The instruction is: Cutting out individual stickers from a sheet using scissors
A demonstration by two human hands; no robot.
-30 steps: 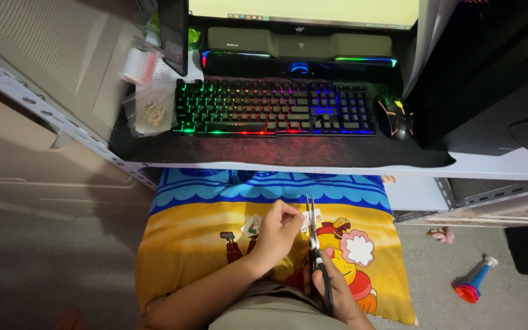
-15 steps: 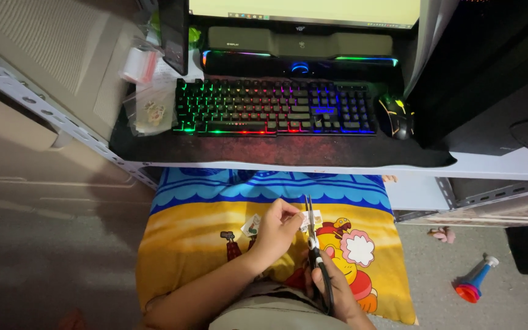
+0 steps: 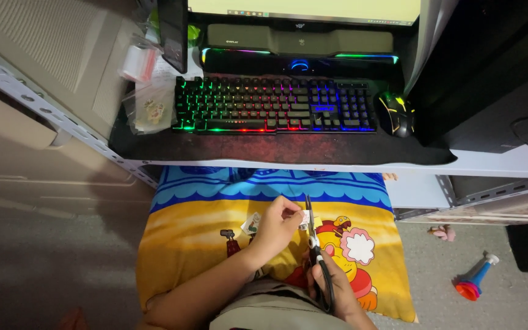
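Both hands crowd pillow's middle.

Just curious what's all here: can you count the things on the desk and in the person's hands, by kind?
Keyboard: 1
Mouse: 1
Soundbar: 1
Scissors, in right hand: 1
Small paper piece, in left hand: 1
Total: 5

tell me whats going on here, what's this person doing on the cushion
A person sits by a low desk, working over a yellow and blue cartoon cushion. The right hand holds black scissors, blades pointing up toward the desk. The left hand pinches a small pale piece right at the blades. Another small scrap lies on the cushion. A backlit keyboard and mouse sit untouched on the desk.
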